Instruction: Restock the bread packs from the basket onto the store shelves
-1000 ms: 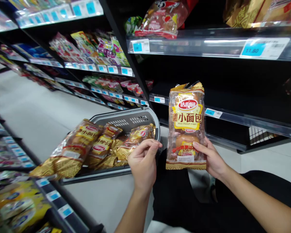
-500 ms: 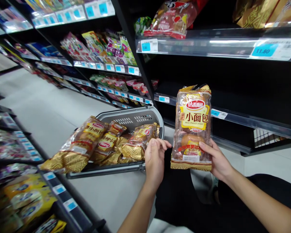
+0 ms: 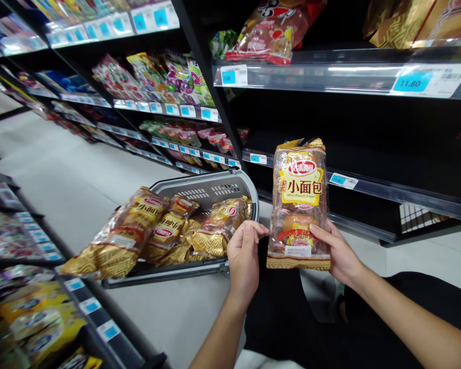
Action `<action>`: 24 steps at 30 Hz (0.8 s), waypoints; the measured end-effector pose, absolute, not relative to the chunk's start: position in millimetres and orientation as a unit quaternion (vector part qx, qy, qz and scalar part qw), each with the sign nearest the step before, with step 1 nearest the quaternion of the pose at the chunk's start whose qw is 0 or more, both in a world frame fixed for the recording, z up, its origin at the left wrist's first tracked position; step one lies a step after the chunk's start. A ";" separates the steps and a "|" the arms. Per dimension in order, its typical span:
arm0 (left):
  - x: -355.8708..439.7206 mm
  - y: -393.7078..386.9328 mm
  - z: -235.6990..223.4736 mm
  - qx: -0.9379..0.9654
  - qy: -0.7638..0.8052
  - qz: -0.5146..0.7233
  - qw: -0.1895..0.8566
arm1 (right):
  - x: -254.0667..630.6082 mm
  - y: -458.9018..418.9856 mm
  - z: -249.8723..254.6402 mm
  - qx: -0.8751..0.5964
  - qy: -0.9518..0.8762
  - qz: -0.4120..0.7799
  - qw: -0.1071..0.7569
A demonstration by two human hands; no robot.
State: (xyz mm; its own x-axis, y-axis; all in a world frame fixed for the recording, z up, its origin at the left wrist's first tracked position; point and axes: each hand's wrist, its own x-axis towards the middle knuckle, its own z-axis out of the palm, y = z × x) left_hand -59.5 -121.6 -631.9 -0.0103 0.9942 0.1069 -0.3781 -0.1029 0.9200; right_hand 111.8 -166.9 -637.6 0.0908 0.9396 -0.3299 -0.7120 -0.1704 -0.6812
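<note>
My right hand (image 3: 336, 251) grips a clear-and-gold bag of mini French bread (image 3: 297, 205) by its lower right side, thumb on the front. The bag is upright, its printed front facing me. My left hand (image 3: 245, 256) is beside the bag's lower left edge, fingers loosely bent and holding nothing; whether the fingertips touch the bag I cannot tell. Left of that hand, a grey shopping basket (image 3: 236, 182) on the floor contains several similar bread bags (image 3: 165, 225). One large bread bag (image 3: 126, 230) leans out over the basket's left end.
Dark shelving (image 3: 349, 123) stands ahead, with price labels along its ledges. A red snack bag (image 3: 269, 36) and gold packs (image 3: 411, 23) lie on an upper shelf. Candy bags (image 3: 157, 77) fill shelves farther left. Another low shelf (image 3: 100, 318) borders the near left. Pale floor (image 3: 65, 154) runs between.
The bread bag and my right hand have shifted slightly left in view, closing the gap to my left fingertips. The basket and shelves also shift slightly left with the view.
</note>
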 end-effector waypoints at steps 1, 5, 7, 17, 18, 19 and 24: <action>-59.7 -120.9 -632.7 0.424 0.364 0.612 0.559 | 111.4 -166.5 -637.8 -0.390 -0.146 0.657 0.628; -61.9 -119.8 -640.2 0.471 0.410 0.576 0.527 | 106.2 -166.8 -638.7 -0.401 -0.143 0.640 0.640; -61.3 -121.1 -645.3 0.508 0.441 0.530 0.517 | 102.2 -168.2 -639.3 -0.400 -0.150 0.630 0.649; -39.3 -121.9 -652.5 0.626 0.453 0.359 0.524 | 106.8 -169.9 -640.7 -0.395 -0.107 0.624 0.666; -38.4 -121.3 -653.6 0.629 0.455 0.356 0.521 | 107.9 -170.2 -641.1 -0.393 -0.097 0.627 0.666; -38.1 -120.7 -655.1 0.630 0.457 0.354 0.519 | 108.4 -170.3 -641.5 -0.390 -0.089 0.628 0.667; -41.7 -114.7 -660.6 0.616 0.474 0.355 0.520 | 108.1 -164.9 -640.4 -0.372 -0.076 0.623 0.684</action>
